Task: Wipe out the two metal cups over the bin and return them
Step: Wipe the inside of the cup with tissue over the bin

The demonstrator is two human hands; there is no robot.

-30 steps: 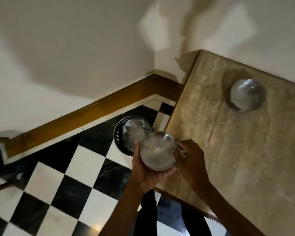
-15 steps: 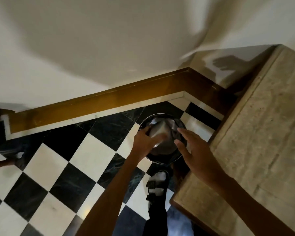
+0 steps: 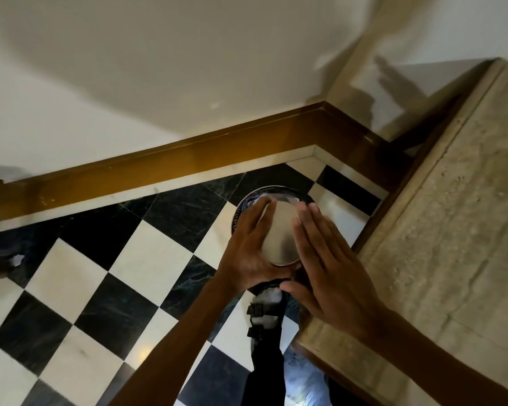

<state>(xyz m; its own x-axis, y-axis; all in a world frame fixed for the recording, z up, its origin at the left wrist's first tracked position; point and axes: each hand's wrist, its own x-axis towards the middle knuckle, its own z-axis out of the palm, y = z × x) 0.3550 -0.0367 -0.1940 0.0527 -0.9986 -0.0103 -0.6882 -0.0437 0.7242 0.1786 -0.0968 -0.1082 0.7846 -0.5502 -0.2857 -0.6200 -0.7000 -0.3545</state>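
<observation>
1. Sandal (image 3: 263, 316) and dark trouser leg sit nearest you, just on your side of the bin, with the stone counter (image 3: 452, 230) running along the bin's right.
2. Your right hand (image 3: 332, 276) is flat and released, fingers straight and together, holding nothing — it lies against the right flank of the cup.
3. Your left hand (image 3: 248, 250) is wrapped round the metal cup (image 3: 280, 232), gripping it from the left; the cup hangs directly over the bin.
4. The cup looks tipped, its long axis running from your wrists away toward the bin, base toward you; I judge the mouth points down and away. So the inside lies beyond your right fingertips — that hand is the nearer one to reach round the far rim and wipe.
5. The bin (image 3: 241, 209) stands on the checkered floor, its rim showing past the cup.
6. No brand, label or writing can be read anywhere. The second cup is not in view.
</observation>
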